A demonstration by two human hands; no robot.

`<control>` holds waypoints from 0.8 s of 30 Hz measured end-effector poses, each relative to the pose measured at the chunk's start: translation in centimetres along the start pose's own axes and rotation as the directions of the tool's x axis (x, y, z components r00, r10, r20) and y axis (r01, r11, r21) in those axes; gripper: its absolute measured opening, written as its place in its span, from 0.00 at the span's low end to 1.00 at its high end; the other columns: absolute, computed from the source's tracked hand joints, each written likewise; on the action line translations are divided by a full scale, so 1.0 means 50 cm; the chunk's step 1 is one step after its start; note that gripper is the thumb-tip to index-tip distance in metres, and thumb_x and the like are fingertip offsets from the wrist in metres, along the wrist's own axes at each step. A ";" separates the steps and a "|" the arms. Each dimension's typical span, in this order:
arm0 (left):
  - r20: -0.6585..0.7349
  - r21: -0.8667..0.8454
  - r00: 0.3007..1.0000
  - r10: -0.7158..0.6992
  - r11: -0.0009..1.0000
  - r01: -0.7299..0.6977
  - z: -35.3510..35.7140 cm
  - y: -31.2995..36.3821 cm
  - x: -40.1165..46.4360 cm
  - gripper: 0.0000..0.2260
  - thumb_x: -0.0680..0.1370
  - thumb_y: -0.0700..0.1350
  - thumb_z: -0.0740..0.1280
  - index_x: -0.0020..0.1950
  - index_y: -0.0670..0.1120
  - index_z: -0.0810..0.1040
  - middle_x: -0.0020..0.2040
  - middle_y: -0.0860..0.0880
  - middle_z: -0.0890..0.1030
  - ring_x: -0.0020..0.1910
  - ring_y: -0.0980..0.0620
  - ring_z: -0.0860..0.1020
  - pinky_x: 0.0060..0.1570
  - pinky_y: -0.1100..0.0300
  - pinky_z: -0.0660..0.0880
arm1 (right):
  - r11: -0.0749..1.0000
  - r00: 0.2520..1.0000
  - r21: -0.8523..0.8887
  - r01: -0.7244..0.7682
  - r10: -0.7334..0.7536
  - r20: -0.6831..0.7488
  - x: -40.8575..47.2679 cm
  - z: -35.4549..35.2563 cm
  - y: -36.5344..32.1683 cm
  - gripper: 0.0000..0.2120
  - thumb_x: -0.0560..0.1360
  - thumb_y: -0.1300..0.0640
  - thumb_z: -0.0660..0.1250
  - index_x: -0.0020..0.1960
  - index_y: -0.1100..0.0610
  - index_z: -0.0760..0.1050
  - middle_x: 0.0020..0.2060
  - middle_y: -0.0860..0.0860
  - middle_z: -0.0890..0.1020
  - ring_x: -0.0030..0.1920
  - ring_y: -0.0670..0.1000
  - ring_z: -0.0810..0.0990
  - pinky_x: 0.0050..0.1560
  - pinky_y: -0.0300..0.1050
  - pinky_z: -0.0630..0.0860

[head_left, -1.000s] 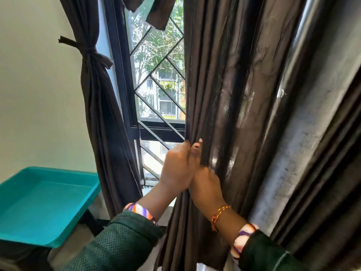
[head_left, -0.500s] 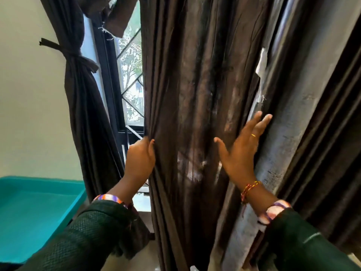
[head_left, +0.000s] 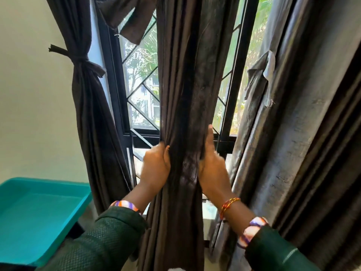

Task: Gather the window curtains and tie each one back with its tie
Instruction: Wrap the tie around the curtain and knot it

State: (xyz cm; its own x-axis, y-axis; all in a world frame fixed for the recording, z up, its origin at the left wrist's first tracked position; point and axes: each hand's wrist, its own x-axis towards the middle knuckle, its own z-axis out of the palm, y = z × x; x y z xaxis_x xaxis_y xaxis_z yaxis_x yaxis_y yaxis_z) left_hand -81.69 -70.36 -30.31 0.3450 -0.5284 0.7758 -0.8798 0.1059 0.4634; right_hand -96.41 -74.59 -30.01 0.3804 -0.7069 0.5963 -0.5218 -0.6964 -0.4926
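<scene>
Head view: left hand [head_left: 156, 169] and right hand [head_left: 212, 169] squeeze the dark brown pleated fabric curtain [head_left: 185, 94] between them, fingers curled behind it. Its loose fabric tie strip [head_left: 134, 26] hangs well above; reaching risks spilling pleats.

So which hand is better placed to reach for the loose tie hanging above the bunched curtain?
Probably the left hand. The loose tie hangs up on its side, while the right hand is across the middle curtain, which both hands squeeze, so the right could keep hold of the bunch.
</scene>
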 end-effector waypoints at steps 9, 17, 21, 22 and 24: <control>0.028 -0.114 1.000 -0.004 0.993 0.007 0.002 0.057 -0.029 0.08 0.77 0.35 0.61 0.38 0.36 0.75 0.29 0.47 0.74 0.26 0.54 0.67 0.30 0.74 0.64 | 0.990 0.984 0.142 -0.014 -0.012 0.180 -0.063 0.067 -0.021 0.52 0.72 0.68 0.58 0.63 0.31 0.20 0.63 0.63 0.74 0.41 0.57 0.80 0.36 0.45 0.71; 0.081 -0.180 0.994 -0.078 0.979 0.092 0.001 0.070 -0.033 0.09 0.79 0.37 0.59 0.45 0.35 0.77 0.35 0.42 0.79 0.31 0.54 0.72 0.33 0.80 0.66 | 0.987 0.980 0.157 -0.021 -0.011 0.199 -0.104 0.092 -0.032 0.54 0.72 0.66 0.61 0.59 0.27 0.19 0.72 0.55 0.65 0.46 0.59 0.81 0.42 0.57 0.79; 0.113 -0.265 0.993 -0.045 0.961 0.073 -0.010 0.086 -0.041 0.10 0.79 0.42 0.58 0.40 0.41 0.73 0.31 0.55 0.71 0.27 0.60 0.72 0.31 0.78 0.66 | 0.997 0.968 0.069 -0.024 0.006 0.250 -0.117 0.098 -0.028 0.56 0.73 0.66 0.61 0.56 0.31 0.14 0.75 0.55 0.58 0.43 0.58 0.82 0.43 0.55 0.80; 0.129 -0.272 0.991 -0.034 0.960 0.069 -0.011 0.088 -0.042 0.10 0.79 0.45 0.58 0.41 0.42 0.73 0.31 0.56 0.71 0.28 0.61 0.72 0.31 0.78 0.66 | 0.998 0.966 0.051 -0.021 0.007 0.259 -0.121 0.098 -0.026 0.56 0.74 0.66 0.61 0.56 0.31 0.14 0.75 0.56 0.57 0.42 0.58 0.81 0.43 0.54 0.80; 0.155 -0.256 0.988 -0.021 0.965 0.061 -0.009 0.088 -0.044 0.09 0.78 0.46 0.63 0.45 0.40 0.76 0.35 0.54 0.74 0.31 0.64 0.72 0.33 0.79 0.67 | 1.000 0.958 0.017 -0.019 0.013 0.287 -0.128 0.093 -0.026 0.53 0.74 0.66 0.60 0.59 0.34 0.15 0.76 0.57 0.54 0.42 0.59 0.81 0.44 0.54 0.80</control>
State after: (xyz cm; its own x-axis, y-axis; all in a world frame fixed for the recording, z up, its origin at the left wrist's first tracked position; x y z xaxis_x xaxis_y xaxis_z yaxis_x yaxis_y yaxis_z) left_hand -86.18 -68.34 -29.80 0.3082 -0.6550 0.6899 -0.7445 0.2854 0.6036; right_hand -94.60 -69.71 -36.15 0.5764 -0.7219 0.3830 -0.5159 -0.6849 -0.5145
